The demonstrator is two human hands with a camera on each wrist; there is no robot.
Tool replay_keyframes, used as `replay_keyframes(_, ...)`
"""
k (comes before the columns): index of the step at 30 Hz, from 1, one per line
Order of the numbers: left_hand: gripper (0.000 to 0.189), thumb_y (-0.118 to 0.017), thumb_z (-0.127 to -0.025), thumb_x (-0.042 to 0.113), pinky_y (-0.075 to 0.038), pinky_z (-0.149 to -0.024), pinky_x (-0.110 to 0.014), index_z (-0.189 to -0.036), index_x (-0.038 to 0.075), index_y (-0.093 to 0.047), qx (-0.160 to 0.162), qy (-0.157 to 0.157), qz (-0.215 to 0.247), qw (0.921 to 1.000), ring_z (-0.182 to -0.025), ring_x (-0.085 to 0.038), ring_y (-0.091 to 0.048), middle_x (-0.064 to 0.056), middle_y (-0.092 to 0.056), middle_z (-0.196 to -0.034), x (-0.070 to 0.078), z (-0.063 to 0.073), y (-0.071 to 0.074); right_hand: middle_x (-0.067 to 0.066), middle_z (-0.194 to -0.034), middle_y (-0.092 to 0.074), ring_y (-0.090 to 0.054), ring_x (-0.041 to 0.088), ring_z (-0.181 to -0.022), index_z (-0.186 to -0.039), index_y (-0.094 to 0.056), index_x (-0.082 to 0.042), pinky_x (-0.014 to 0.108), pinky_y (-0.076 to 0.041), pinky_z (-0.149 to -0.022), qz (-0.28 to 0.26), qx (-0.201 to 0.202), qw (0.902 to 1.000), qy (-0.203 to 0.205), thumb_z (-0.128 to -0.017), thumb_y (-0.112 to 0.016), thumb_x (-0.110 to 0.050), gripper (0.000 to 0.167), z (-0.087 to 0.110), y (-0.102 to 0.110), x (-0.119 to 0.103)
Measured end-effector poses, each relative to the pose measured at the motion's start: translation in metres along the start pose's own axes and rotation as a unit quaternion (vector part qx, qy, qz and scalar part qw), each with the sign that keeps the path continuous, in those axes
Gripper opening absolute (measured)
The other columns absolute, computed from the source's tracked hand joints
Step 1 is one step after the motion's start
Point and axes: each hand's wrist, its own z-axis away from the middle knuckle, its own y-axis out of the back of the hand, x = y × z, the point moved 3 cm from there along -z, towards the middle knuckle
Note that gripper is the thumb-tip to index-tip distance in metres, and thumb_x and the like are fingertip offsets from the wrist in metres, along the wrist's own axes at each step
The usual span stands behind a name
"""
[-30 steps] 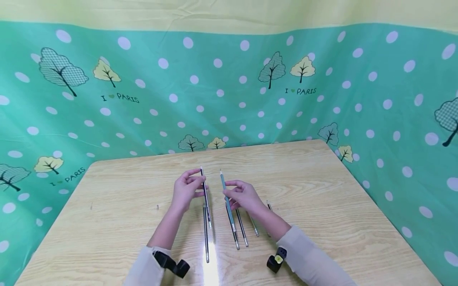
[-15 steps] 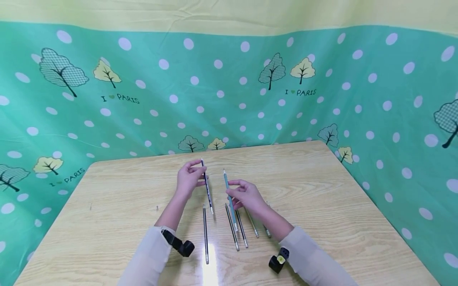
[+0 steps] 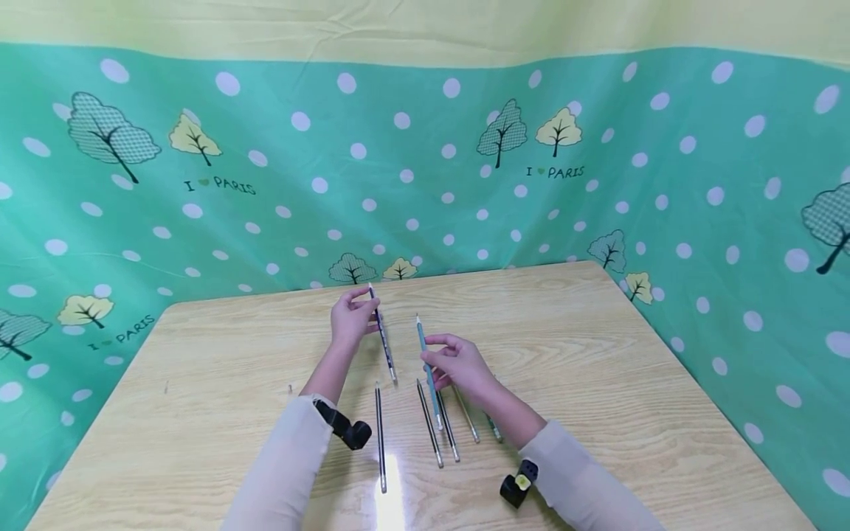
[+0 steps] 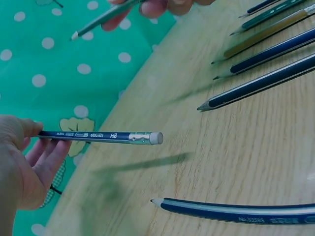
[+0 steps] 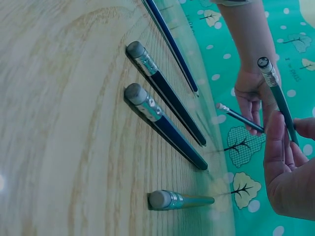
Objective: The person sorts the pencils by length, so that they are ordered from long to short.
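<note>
Over the table (image 3: 598, 354), pinching navy pencil (image 4: 98, 137) in left hand (image 3: 350, 319), thumb opposite fingers, towards its forward end, with eraser pointing back. Pinching light-blue pencil (image 5: 279, 96) in right hand (image 3: 460, 363), again between thumb and fingers, tip away. Holding both off the wood, near but not touching each other.

Should handle light and stiff, probably a bit slick on the paint, fragile only at the lead. Best gripped around mid-barrel for balance, off the tip; expect some eraser-end droop with the left hold.

Further out, can see lone dark pencil (image 3: 381, 439) lying nearer the body than left hand. Around right hand and forearm, can see loose row: two dark pencils (image 3: 429, 424), gold pencil (image 3: 467, 417), green pencil (image 3: 494, 428), plus blue pencil (image 4: 261, 7) in left wrist view. Beyond, can see dotted cloth (image 3: 412, 147).
</note>
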Motion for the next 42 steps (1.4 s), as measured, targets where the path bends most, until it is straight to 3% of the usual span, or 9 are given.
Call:
replay_keyframes(13,0.04,-0.063,-0.088,0.013,-0.06,-0.067,-0.029,-0.128,0.014,-0.054,0.02,0.03,-0.015,0.9992,-0.072,-0.016,-0.061,-0.014,-0.06,-0.111,-0.017,-0.019,0.0,0.0,-0.074,-0.065,-0.06,0.009,-0.057,-0.127,-0.052,-0.003,0.02,-0.055,-0.053,0.004,0.02,0.9997,0.016,-0.089,-0.062,-0.012,0.041,-0.011,0.011,0.018)
replay_keyframes(23,0.048,-0.059,-0.09,0.011,-0.058,-0.082,-0.034,-0.136,0.015,-0.047,-0.01,0.059,-0.014,0.9981,-0.083,-0.017,-0.059,-0.016,-0.057,-0.12,-0.029,-0.029,0.002,0.001,-0.074,-0.065,-0.06,0.009,-0.056,-0.126,-0.053,-0.003,0.024,-0.057,-0.054,0.009,0.029,0.9994,0.016,-0.088,-0.063,-0.013,0.041,-0.014,0.016,0.018)
replay_keyframes(32,0.052,-0.06,-0.089,0.007,-0.058,-0.08,-0.03,-0.138,0.014,-0.044,-0.027,0.072,-0.005,0.997,-0.084,-0.015,-0.059,-0.016,-0.055,-0.121,-0.034,-0.028,0.004,-0.003,-0.071,-0.063,-0.06,0.009,-0.057,-0.128,-0.051,-0.001,0.025,-0.057,-0.055,0.01,0.033,0.9994,0.008,-0.088,-0.062,-0.012,0.042,-0.011,0.02,0.011)
replay_keyframes(42,0.057,-0.06,-0.088,0.002,-0.058,-0.079,-0.028,-0.14,0.01,-0.04,-0.064,0.07,-0.001,0.9955,-0.086,-0.016,-0.06,-0.015,-0.051,-0.124,-0.036,-0.031,0.002,-0.003,-0.071,-0.064,-0.06,0.009,-0.057,-0.127,-0.053,-0.004,0.021,-0.055,-0.054,0.005,0.046,0.9989,0.009,-0.088,-0.064,-0.013,0.041,-0.017,0.024,0.019)
